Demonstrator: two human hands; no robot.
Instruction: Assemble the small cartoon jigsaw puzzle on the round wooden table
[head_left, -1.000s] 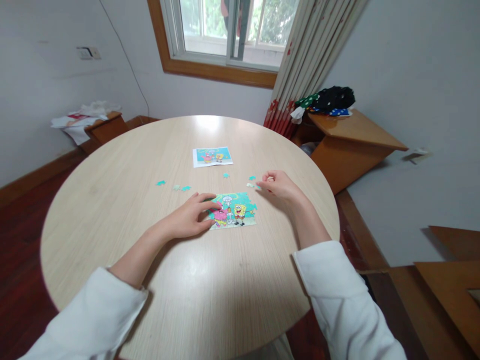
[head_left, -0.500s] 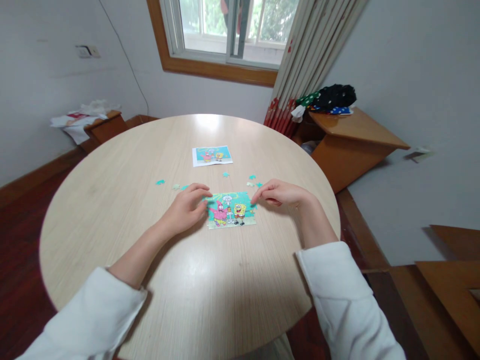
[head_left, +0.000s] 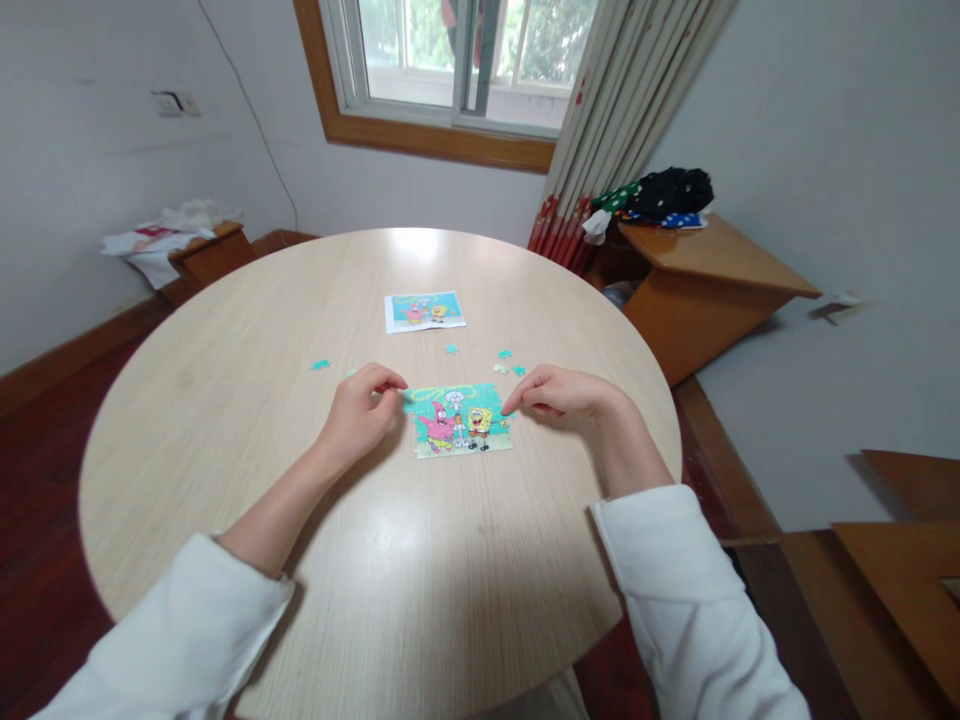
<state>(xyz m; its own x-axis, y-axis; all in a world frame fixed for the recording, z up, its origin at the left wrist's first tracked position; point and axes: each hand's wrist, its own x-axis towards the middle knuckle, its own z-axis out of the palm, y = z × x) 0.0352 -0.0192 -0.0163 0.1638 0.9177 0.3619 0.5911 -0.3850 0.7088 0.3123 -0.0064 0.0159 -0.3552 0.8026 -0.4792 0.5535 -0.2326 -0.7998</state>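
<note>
A mostly assembled jigsaw puzzle (head_left: 459, 425) lies flat on the table, showing pink, pale and yellow cartoon figures on teal. At its upper left edge my left hand (head_left: 364, 408) pinches a small teal puzzle piece (head_left: 409, 402), partly covered by the fingertips. On the opposite side, my right hand (head_left: 562, 390) rests its outstretched index fingertip on the puzzle's right edge. The other fingers of that hand curl loosely, with nothing seen in them. Loose pieces lie beyond the puzzle: a teal puzzle piece (head_left: 321, 365) far left, another teal puzzle piece (head_left: 451, 350) mid-table, and several near my right hand.
A printed reference picture (head_left: 427, 311) of the same scene lies farther back on the round wooden table (head_left: 225, 420). Behind stand a window (head_left: 457, 60) and a curtain (head_left: 600, 110). Dark cloths (head_left: 667, 195) sit on a wooden cabinet (head_left: 712, 260) to the right.
My left hand has shifted a little to the left, off the puzzle's face, its fingers closer together. A teal piece now shows at its fingertips. The right hand stays almost still.
</note>
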